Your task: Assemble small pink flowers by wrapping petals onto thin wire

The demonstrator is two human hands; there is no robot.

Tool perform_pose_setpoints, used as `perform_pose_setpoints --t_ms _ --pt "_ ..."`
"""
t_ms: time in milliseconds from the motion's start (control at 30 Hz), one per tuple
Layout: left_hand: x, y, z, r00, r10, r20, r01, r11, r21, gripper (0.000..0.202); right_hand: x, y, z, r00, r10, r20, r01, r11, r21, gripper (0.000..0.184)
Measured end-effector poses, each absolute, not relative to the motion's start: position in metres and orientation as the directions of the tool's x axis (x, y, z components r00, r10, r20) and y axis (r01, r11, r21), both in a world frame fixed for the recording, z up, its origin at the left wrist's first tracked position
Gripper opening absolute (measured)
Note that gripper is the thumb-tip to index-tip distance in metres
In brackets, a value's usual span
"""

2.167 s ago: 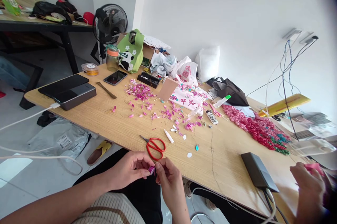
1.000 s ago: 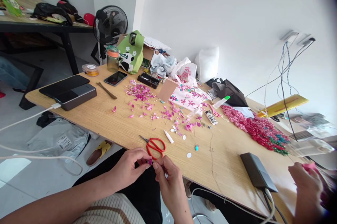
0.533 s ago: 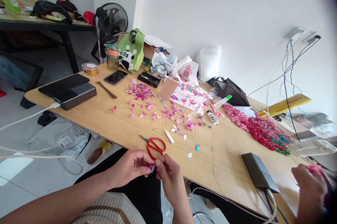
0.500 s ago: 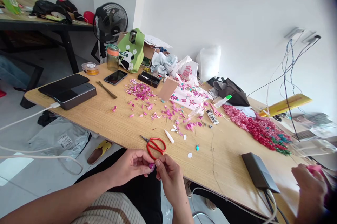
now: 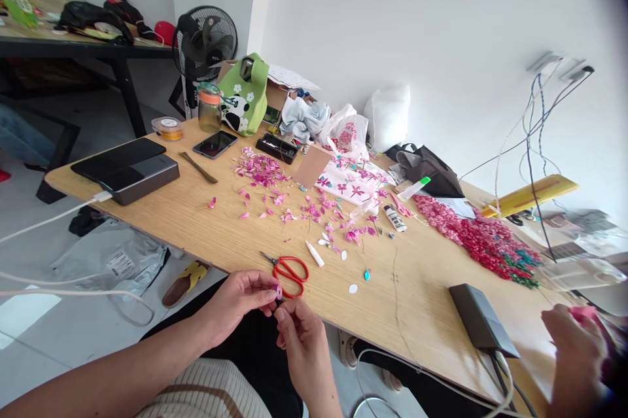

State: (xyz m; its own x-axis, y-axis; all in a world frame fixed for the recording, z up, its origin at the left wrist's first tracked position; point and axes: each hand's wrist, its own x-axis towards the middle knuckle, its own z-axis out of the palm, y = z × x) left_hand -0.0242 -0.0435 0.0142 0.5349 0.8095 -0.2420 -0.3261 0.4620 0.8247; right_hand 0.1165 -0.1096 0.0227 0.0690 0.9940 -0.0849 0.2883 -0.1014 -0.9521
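My left hand (image 5: 248, 303) pinches a small purple spool-like piece (image 5: 278, 291) between thumb and fingers; its round end with a pale centre faces up. Close beside it, my right hand (image 5: 300, 331) has thumb and forefinger pressed together just below the piece. Whatever lies in that pinch is too small to make out. Both hands are over my lap at the table's front edge. Just beyond them lie red-handled scissors (image 5: 290, 274), partly behind the fingers. A white pointed tube (image 5: 314, 253) rests to the right of the scissors.
Pink petals (image 5: 262, 168) are scattered across the wooden table (image 5: 235, 228). Several white ovals and a teal leaf-shaped piece (image 5: 367, 275) lie nearer me. A dark power bank (image 5: 478, 316) with cables is at right, near another person's hand (image 5: 576, 336) holding something pink. Red bead-like bunches (image 5: 471, 235) lie behind.
Both my hands have shifted slightly left. The purple piece has risen and turned so its round end shows, and my right hand's fingertips are now lower beside it.
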Motion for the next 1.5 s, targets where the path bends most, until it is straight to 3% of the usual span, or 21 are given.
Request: perform_pose_setpoints --t_ms 233,367,500,567,667,767,833,933,1067,1300,1500 --pt "-0.028 -0.041 0.02 0.533 0.817 -0.219 -0.267 0.408 0.873 0.028 0.118 -0.117 0.021 0.068 0.98 -0.185 0.094 -0.191 -0.977 0.051" --pt "-0.031 -0.036 0.02 0.484 0.844 -0.229 -0.314 0.412 0.855 0.026 0.132 -0.124 0.023 0.237 0.942 -0.237 0.098 -0.266 -0.959 0.061" --pt "-0.032 -0.037 0.021 0.477 0.847 -0.237 -0.34 0.426 0.838 0.024 0.142 -0.132 0.034 0.543 0.833 -0.108 0.191 -0.247 -0.95 0.057" --pt "-0.031 -0.039 0.023 0.48 0.843 -0.244 -0.345 0.437 0.831 0.024 0.142 -0.135 0.04 0.601 0.799 -0.009 0.243 -0.194 -0.95 0.049" --pt "-0.03 -0.043 0.027 0.499 0.833 -0.241 -0.353 0.449 0.821 0.026 0.132 -0.134 0.043 0.532 0.847 0.009 0.194 -0.112 -0.975 0.041" --pt "-0.029 -0.045 0.029 0.526 0.82 -0.226 -0.363 0.457 0.813 0.026 0.114 -0.128 0.036 0.29 0.953 -0.082 0.035 -0.096 -0.995 0.048" --pt "-0.03 -0.045 0.029 0.528 0.821 -0.218 -0.362 0.449 0.817 0.026 0.104 -0.124 0.029 0.199 0.975 -0.102 0.02 -0.108 -0.994 0.046" --pt "-0.031 -0.044 0.027 0.495 0.845 -0.201 -0.339 0.401 0.851 0.027 0.097 -0.121 0.021 0.25 0.968 -0.033 0.224 -0.091 -0.97 0.031" --pt "-0.031 -0.043 0.023 0.447 0.879 -0.165 -0.247 0.299 0.922 0.028 0.099 -0.125 0.019 0.214 0.968 0.129 0.493 0.007 -0.87 0.026" --pt "-0.028 -0.047 0.017 0.425 0.905 -0.019 -0.066 0.052 0.996 0.017 0.104 -0.125 0.02 0.145 0.954 0.262 0.606 0.124 -0.786 0.019" --pt "-0.031 -0.047 0.015 0.461 0.885 0.059 0.076 -0.105 0.992 0.015 0.112 -0.116 0.032 0.157 0.941 0.299 0.617 0.143 -0.774 0.019"
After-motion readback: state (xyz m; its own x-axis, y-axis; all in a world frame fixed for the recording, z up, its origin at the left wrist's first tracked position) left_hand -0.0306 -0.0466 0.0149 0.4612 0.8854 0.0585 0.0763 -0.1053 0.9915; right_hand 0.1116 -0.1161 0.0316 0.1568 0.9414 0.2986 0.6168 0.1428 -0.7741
